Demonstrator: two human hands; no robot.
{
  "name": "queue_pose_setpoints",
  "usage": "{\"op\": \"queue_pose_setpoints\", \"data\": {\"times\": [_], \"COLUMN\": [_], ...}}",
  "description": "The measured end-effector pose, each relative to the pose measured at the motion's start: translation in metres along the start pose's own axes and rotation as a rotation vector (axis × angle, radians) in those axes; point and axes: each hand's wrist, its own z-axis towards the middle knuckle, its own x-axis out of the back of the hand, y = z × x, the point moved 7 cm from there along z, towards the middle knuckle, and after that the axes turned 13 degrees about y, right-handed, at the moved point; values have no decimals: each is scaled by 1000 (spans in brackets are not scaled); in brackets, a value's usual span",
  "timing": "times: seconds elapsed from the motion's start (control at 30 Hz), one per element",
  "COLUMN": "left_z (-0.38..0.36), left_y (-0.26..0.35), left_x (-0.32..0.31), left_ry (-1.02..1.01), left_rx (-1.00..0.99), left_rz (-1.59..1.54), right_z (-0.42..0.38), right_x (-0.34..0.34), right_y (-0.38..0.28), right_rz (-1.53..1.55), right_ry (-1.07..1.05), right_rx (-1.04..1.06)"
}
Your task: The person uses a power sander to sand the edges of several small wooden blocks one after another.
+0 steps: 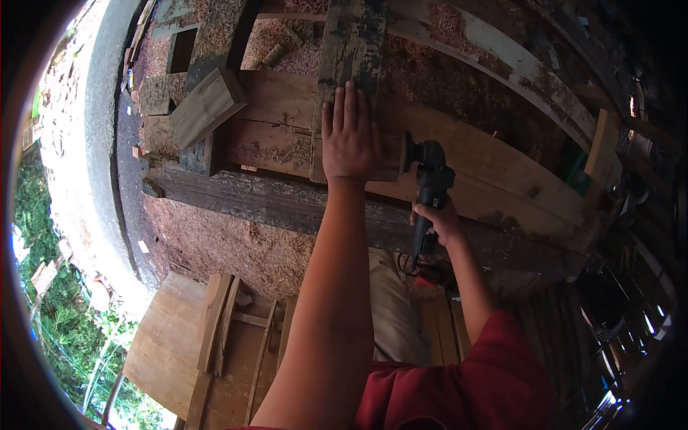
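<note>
My left hand [349,143] lies flat with its fingers stretched out, pressing on a short wooden board [389,154] at the middle of the bench. Wrapped round the body of a black angle grinder [433,183] are the fingers of my right hand [438,220]. The grinder's head points away from me, and its disc, seen edge-on, is right at the end of the short board. From the grinder's rear a cord hangs toward the bench's near edge. Beyond my left fingertips runs a dark, worn plank [352,50].
The slatted bench has a thick front beam [244,197] and wood shavings over it. A wood block [208,107] rests tilted at the left. Long planks [502,154] stretch right. Sawdust [236,240] covers the ground, with boards [172,337] stacked at lower left.
</note>
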Motion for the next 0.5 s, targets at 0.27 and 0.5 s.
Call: {"op": "queue_pose_setpoints", "data": {"times": [0.27,0.5], "left_z": [1,1], "left_y": [-1,-1], "left_x": [1,0], "left_ry": [5,11], "left_rx": [-3,0], "left_rz": [2,-4], "right_z": [0,-4], "right_x": [-3,-1], "right_y": [-4,4], "right_rz": [35,7], "right_ry": [2,8], "right_rx": [-14,-32]}}
